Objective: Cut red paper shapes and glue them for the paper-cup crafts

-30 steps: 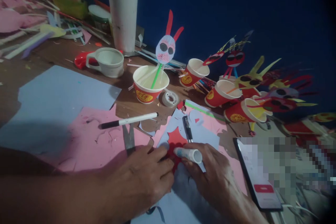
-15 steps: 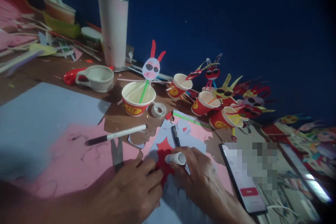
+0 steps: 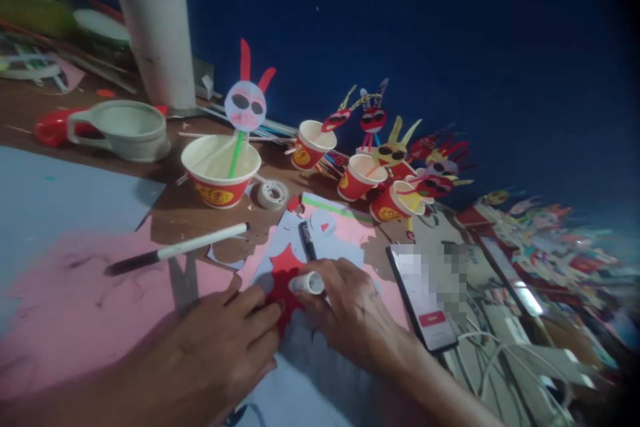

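Observation:
My left hand (image 3: 235, 337) lies at the left edge of a red, jagged-edged paper cutout (image 3: 284, 270), fingers curled together and pressing on it. A short white tube with a hollow end, looking like a glue stick (image 3: 311, 283), is gripped in my right hand (image 3: 353, 313). Its other end meets the red cutout; the contact point is hidden. Under the cutout lies light blue-grey paper (image 3: 325, 373). A black pen (image 3: 307, 240) rests just beyond my right fingers. Left of my hands, a white marker with a black cap (image 3: 200, 240) lies across the papers.
A paper cup (image 3: 220, 193) holds a rabbit-faced stick figure (image 3: 245, 107); several similar cups stand to the right. A tape roll (image 3: 273, 195), a handled cup (image 3: 133, 130) and a white flask (image 3: 160, 33) stand nearby. At right are a phone (image 3: 425, 307) and cables (image 3: 495, 360). Pink paper (image 3: 65, 313) spreads left.
The view has turned to the right, so everything sits further left in the picture. Both hands keep nearly the same hold on the cutout and the white tube.

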Tool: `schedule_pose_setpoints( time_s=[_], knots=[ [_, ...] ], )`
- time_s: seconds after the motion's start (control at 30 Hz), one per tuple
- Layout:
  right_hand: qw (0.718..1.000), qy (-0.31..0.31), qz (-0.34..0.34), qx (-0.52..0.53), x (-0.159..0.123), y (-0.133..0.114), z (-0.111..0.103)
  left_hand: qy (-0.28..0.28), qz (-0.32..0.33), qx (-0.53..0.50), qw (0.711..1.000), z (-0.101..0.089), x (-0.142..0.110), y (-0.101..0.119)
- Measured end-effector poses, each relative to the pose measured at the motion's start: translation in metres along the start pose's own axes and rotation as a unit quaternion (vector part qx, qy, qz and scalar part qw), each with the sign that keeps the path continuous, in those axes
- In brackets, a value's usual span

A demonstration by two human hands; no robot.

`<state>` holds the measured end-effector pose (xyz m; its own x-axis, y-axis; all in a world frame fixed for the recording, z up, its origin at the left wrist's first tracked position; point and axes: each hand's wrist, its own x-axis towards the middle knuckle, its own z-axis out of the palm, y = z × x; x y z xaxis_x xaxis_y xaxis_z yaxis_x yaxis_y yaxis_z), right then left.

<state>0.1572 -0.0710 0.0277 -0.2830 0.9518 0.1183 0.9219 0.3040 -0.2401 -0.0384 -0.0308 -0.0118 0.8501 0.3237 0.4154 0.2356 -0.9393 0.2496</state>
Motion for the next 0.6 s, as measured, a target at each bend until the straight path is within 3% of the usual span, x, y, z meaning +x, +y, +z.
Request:
schedule_pose_setpoints(
  time_s=[0.27,0.4,0.6],
  knots=[
    [1.000,0.016,-0.018,0.018,-0.004,-0.005,0.004,-0.003,-0.016,-0.006,1.000,0.001,0.002,0.001],
    [0.999,0.018,0.035,0.017,-0.014,-0.004,0.000,0.018,-0.017,-0.008,1.000,0.000,-0.001,0.001],
    [0.972,0.118,0.119,0.163,-0.026,-0.001,-0.021,0.061,-0.016,-0.001,0.998,0.008,-0.003,0.002]
  ],
)
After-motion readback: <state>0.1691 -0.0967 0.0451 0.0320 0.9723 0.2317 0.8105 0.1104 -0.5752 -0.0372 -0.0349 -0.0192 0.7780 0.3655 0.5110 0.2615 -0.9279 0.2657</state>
